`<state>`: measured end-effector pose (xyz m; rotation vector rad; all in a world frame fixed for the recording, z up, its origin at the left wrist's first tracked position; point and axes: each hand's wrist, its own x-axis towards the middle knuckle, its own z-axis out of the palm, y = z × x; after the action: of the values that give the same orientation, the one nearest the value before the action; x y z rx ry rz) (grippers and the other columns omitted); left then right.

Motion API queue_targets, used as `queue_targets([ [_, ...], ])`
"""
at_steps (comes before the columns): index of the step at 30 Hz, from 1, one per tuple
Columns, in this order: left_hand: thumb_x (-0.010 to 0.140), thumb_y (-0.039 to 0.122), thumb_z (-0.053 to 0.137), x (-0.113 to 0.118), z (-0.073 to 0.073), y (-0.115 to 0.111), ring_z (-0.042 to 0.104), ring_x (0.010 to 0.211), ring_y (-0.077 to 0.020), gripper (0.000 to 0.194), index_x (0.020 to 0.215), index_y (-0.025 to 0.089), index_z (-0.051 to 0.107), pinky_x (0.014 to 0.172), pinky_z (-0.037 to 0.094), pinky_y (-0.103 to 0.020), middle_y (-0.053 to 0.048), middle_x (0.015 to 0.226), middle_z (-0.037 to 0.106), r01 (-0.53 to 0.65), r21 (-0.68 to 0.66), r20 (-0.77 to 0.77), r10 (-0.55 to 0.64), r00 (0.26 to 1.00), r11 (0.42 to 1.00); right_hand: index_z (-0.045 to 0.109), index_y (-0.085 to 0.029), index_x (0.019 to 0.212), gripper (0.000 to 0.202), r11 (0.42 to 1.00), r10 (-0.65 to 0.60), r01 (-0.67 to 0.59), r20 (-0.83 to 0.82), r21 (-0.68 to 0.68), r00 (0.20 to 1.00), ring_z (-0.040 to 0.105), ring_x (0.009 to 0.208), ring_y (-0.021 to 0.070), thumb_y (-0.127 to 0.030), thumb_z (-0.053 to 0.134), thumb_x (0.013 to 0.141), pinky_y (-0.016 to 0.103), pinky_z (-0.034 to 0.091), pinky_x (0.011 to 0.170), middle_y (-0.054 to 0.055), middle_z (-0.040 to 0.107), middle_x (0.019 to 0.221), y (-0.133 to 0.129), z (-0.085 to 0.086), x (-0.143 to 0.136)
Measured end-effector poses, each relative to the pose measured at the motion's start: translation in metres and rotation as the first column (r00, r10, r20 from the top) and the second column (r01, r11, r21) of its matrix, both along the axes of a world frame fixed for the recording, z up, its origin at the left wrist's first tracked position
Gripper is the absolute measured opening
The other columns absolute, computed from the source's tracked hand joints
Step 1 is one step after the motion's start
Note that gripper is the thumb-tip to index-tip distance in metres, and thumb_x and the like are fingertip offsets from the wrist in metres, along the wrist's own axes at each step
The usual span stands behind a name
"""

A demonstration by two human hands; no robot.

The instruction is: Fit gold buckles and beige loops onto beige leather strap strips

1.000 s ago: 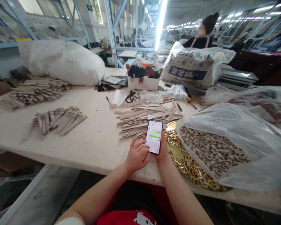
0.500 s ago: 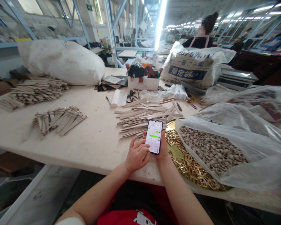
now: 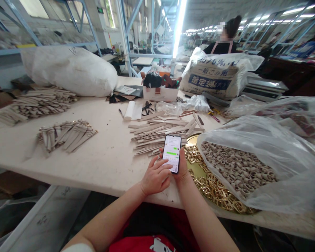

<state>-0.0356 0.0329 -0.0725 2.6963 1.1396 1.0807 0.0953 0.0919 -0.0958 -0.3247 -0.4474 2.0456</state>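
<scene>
A smartphone (image 3: 171, 154) with a lit chat screen and keyboard is held upright in my right hand (image 3: 183, 168), whose fingers wrap behind it. Over the lower part of the screen lies my left hand (image 3: 156, 177), fingers apart and fingertips at the keyboard; it grips nothing. Just beyond the phone is a loose pile of beige strips (image 3: 157, 131). Right of my right hand, gold metal buckles (image 3: 215, 185) lie on a round gold tray (image 3: 203, 169). A clear plastic bag (image 3: 291, 171) of small beige loops (image 3: 238, 166) rests partly over the tray.
On the left of the table (image 3: 107, 157) lie buckled strips (image 3: 68, 134) and a larger strip pile (image 3: 44, 101). A white sack (image 3: 70, 71), a white box (image 3: 160, 94) and a printed bag (image 3: 215, 75) stand behind. A person (image 3: 225, 38) is beyond the printed bag.
My left hand has shifted slightly right, its fingers reaching further across the phone's keyboard. The phone has moved a little left in my right hand's grip.
</scene>
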Motion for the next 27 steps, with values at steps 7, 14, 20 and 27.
queue_targets([
  [7, 0.075, 0.02, 0.049, -0.0014, -0.0017, 0.0003, 0.046, 0.116, -0.0192, 0.014, 0.087, 0.022, 0.053, 0.109, 0.018, -0.044, 0.0, 0.104, 0.065, -0.027, 0.01, 0.04, 0.027, 0.999, 1.0, 0.056, -0.017, 0.109, 0.057, 1.0, 0.006, -0.006, 0.014, 0.019, 1.0, 0.064, 0.078, 0.0212, -0.061, 0.039, 0.078, 0.039, 0.051, 0.073, 0.008, 0.068, 0.095, 0.0001, -0.0012, -0.0024],
  [14, 0.076, 0.017, 0.048, -0.0026, -0.0027, 0.0019, 0.05, 0.111, -0.0179, 0.006, 0.079, 0.021, 0.051, 0.107, 0.019, -0.045, -0.001, 0.092, 0.065, -0.217, -0.062, 0.156, 0.224, 0.962, 0.974, 0.058, -0.016, 0.106, 0.06, 1.0, -0.011, 0.011, 0.038, 0.013, 0.999, 0.062, 0.09, 0.0238, -0.064, 0.037, 0.076, 0.042, 0.05, 0.076, 0.009, 0.068, 0.095, 0.0003, -0.0001, -0.002],
  [20, 0.076, 0.017, 0.048, -0.0015, -0.0029, 0.0031, 0.049, 0.113, -0.0182, 0.006, 0.079, 0.021, 0.052, 0.108, 0.017, -0.045, -0.001, 0.098, 0.064, -0.233, -0.058, 0.114, 0.239, 0.964, 0.971, 0.059, -0.016, 0.105, 0.062, 1.0, 0.001, -0.003, 0.054, 0.029, 0.999, 0.062, 0.09, 0.0236, -0.066, 0.035, 0.076, 0.041, 0.049, 0.078, 0.009, 0.068, 0.093, 0.0003, 0.0002, -0.0026],
  [27, 0.077, 0.019, 0.049, -0.0001, -0.0037, 0.0045, 0.046, 0.115, -0.0199, 0.006, 0.082, 0.021, 0.051, 0.107, 0.018, -0.047, -0.003, 0.105, 0.062, -0.246, -0.07, 0.088, 0.251, 0.964, 0.967, 0.057, -0.017, 0.108, 0.056, 0.999, -0.044, 0.043, 0.024, 0.025, 0.999, 0.061, 0.093, 0.0228, -0.061, 0.039, 0.078, 0.041, 0.049, 0.078, 0.008, 0.068, 0.097, 0.0, 0.0019, -0.0036],
])
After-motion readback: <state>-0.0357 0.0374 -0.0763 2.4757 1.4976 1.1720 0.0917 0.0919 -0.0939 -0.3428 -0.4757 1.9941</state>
